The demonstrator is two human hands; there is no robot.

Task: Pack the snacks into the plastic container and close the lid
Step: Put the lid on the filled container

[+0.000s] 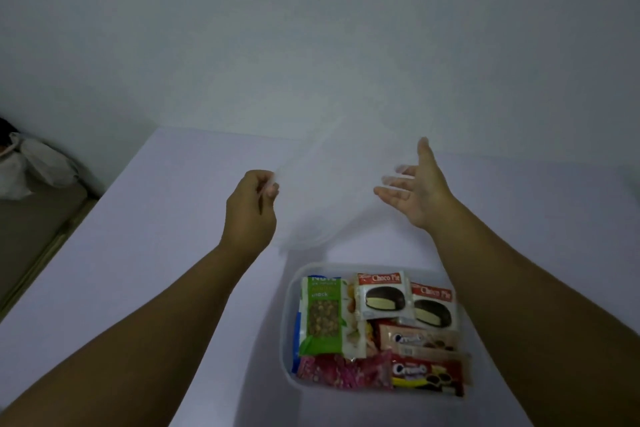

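1. Lid [332, 191], clear and blurred, mid-frame above box [289, 322]; pinched by left hand [251, 208], right hand [414, 189] spread against its far edge.
2. Could slip from one-sided pinch.
3. Could seat crooked over heaped snacks [377, 329], lower centre.

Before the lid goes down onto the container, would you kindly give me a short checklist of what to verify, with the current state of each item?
1. Snacks all inside the plastic container: ok; none shows on the table.
2. Nothing rising above the rim: cannot tell; the Choco Pie packs lie stacked over other packets.
3. Lid in hand: ok; the left hand pinches its left edge, held up beyond the container.
4. Right hand grip: not ok; its fingers are spread open beside the lid's right edge.
5. Lid lined up over the container: not ok; it is tilted and farther away.
6. Lid's outline: cannot tell; clear and blurred.
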